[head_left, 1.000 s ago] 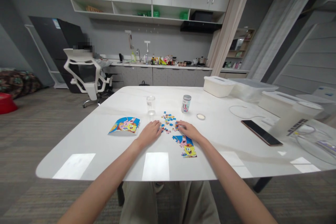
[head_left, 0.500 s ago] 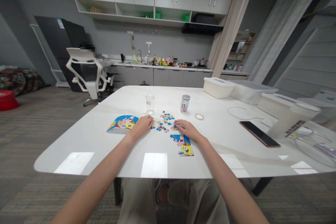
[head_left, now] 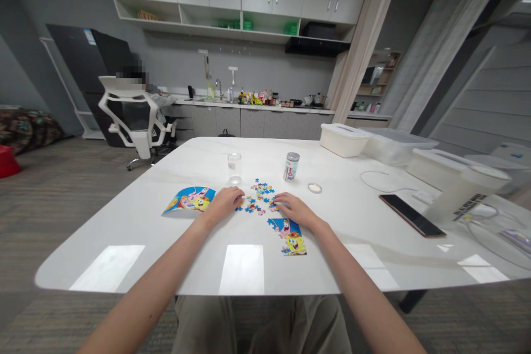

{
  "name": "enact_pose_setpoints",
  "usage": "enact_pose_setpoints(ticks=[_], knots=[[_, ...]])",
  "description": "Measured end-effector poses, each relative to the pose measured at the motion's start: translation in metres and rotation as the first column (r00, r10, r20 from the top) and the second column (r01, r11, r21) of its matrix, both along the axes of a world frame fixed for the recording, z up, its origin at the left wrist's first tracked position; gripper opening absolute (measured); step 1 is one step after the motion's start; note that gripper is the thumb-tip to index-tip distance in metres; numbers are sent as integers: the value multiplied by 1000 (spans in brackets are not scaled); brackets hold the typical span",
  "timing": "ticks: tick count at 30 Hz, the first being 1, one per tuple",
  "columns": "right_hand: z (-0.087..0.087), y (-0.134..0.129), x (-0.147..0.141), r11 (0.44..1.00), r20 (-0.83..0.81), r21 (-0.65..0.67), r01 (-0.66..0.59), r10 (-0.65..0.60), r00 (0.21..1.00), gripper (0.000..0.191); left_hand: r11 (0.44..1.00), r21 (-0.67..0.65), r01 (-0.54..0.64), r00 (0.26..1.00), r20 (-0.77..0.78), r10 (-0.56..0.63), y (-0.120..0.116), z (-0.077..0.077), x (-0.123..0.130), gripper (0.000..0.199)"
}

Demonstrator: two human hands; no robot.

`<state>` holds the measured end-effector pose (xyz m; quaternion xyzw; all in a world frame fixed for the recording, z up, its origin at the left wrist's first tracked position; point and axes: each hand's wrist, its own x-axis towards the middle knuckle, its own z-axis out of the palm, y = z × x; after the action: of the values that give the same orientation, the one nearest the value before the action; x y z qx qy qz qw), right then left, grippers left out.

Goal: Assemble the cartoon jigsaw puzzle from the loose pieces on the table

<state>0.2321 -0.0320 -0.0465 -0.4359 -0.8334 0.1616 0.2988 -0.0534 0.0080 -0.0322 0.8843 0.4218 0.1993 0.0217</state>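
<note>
Loose jigsaw puzzle pieces [head_left: 262,189] lie in a scattered heap on the white table [head_left: 199,265], between my two hands. At the heap's left edge is my left hand [head_left: 225,204], its fingers curled in; whatever they hold is hidden. My right hand [head_left: 295,209] rests at the right edge, fingers stretched over a few pieces and slightly apart. Below it lies a joined section of puzzle [head_left: 293,240], showing a yellow and a pink cartoon figure. A curved picture sheet [head_left: 188,200] with the same figures sits left of my left hand.
Behind the pieces stand a clear jar [head_left: 234,168] and a printed can with a silver lid [head_left: 291,166]. A round lid [head_left: 315,188] lies nearby. To the right are a phone [head_left: 411,215], a white cup [head_left: 468,193], a cable and plastic boxes [head_left: 344,140]. A person sits on a white chair [head_left: 143,138].
The view has shifted slightly. Both hands stay beside the loose pieces, with only small finger movement. The joined section and picture sheet keep their places on the table.
</note>
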Motion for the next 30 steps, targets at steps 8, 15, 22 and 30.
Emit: enact_pose_setpoints(ticks=[8, 15, 22, 30], knots=[[2, 0, -5, 1000, 15, 2, -24, 24, 1000, 28, 998, -26, -52, 990, 126, 55, -12, 2, -5, 20], [2, -2, -9, 999, 31, -28, 18, -17, 999, 29, 996, -90, -8, 986, 164, 23, -13, 3, -8, 16], [-1, 4, -16, 1000, 86, 28, -10, 7, 996, 36, 997, -74, 38, 988, 154, -26, 1, -5, -6, 17], [2, -4, -21, 1000, 59, 3, 13, -13, 998, 35, 1000, 19, -19, 999, 35, 19, 3, -13, 12, 25]])
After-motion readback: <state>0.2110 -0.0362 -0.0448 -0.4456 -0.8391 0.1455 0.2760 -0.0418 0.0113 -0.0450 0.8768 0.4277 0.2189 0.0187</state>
